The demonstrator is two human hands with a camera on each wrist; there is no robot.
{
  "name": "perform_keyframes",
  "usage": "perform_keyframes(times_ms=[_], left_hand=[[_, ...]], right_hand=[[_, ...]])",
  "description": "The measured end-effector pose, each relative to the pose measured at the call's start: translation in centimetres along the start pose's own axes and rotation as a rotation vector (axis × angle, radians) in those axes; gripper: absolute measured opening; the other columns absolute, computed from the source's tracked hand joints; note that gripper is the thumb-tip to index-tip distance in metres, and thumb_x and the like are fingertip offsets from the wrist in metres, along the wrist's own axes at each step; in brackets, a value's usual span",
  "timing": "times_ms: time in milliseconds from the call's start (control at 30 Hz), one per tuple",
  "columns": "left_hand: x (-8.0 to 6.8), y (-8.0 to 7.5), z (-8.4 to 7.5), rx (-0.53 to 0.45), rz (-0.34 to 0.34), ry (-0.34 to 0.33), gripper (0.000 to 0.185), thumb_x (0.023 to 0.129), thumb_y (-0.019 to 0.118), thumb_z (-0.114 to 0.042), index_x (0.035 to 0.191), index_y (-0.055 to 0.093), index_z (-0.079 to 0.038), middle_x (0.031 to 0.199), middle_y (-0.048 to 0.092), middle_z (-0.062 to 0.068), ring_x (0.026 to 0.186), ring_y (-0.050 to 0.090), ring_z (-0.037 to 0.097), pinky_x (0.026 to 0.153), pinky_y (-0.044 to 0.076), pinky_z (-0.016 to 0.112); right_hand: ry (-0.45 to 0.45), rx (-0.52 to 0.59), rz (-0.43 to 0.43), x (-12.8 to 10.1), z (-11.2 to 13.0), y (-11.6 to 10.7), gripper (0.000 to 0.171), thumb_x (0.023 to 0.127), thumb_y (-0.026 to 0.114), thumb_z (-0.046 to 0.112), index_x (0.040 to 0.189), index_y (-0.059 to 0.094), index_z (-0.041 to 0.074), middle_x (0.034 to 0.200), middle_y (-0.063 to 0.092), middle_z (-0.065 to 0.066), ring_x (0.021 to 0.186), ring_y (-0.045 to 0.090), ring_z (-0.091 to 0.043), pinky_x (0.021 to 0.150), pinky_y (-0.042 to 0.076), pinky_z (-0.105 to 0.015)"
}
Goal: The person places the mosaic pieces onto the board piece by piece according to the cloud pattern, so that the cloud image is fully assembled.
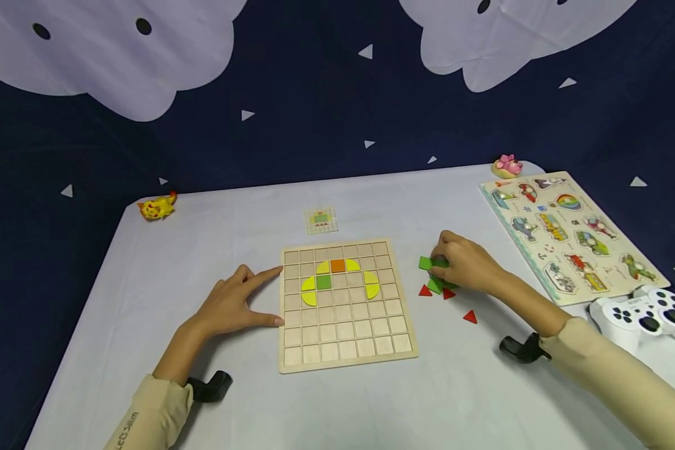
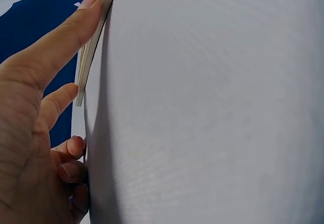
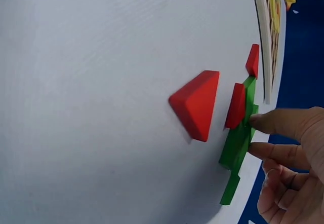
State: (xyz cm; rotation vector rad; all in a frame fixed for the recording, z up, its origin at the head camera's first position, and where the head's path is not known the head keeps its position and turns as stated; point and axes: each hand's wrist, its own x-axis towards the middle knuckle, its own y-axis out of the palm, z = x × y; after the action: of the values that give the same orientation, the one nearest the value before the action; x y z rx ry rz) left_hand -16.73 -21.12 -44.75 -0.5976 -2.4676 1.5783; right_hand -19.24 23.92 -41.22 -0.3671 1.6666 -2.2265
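At the centre of the frame lay the wooden grid board point(image 1: 349, 304) on the tabletop point(image 1: 202, 237). The left hand point(image 1: 233, 304) rested open, index finger and thumb against the board's left edge. Right of the board, the right hand point(image 1: 465, 264) pinched the green pieces point(image 1: 434, 274) among scattered red triangles point(image 1: 470, 317).

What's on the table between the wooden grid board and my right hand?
In the head view, one red triangle and one green block lie between the wooden grid board and the right hand; otherwise bare table.
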Motion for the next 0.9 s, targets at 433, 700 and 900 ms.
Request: perform_keyframes(times_ms=[433, 700, 900], left_hand=[[0.1, 0.2, 0.4, 0.008, 0.0, 0.006, 0.1, 0.065, 0.077, -0.072, 0.15, 0.045, -0.032, 0.092, 0.042, 0.002, 0.072, 0.037, 0.017, 0.07, 0.027, 0.034], [0.1, 0.2, 0.4, 0.007, -0.005, 0.013, 0.099, 0.065, 0.078, -0.072, 0.15, 0.045, -0.033, 0.092, 0.042, 0.002, 0.071, 0.037, 0.016, 0.07, 0.027, 0.033], [0.1, 0.2, 0.4, 0.004, -0.004, 0.009, 0.099, 0.064, 0.078, -0.072, 0.15, 0.045, -0.033, 0.093, 0.042, 0.002, 0.071, 0.038, 0.017, 0.07, 0.027, 0.033]], right_hand=[[-0.137, 0.009, -0.085, 1.4, 2.2, 0.2, 0.022, 0.077, 0.081, 0.017, 0.093, 0.076, 0.002, 0.091, 0.055, -0.005, 0.075, 0.051, -0.015, 0.067, 0.047, -0.034], [-0.273, 0.007, -0.081, 3.4, 5.9, 1.2, 0.023, 0.078, 0.082, 0.02, 0.092, 0.076, 0.003, 0.091, 0.056, -0.004, 0.076, 0.052, -0.013, 0.068, 0.05, -0.031], [-0.348, 0.004, -0.059, 4.7, 8.4, 2.1, 0.021, 0.08, 0.08, 0.022, 0.091, 0.076, 0.005, 0.09, 0.054, -0.001, 0.075, 0.05, -0.011, 0.068, 0.05, -0.028]])
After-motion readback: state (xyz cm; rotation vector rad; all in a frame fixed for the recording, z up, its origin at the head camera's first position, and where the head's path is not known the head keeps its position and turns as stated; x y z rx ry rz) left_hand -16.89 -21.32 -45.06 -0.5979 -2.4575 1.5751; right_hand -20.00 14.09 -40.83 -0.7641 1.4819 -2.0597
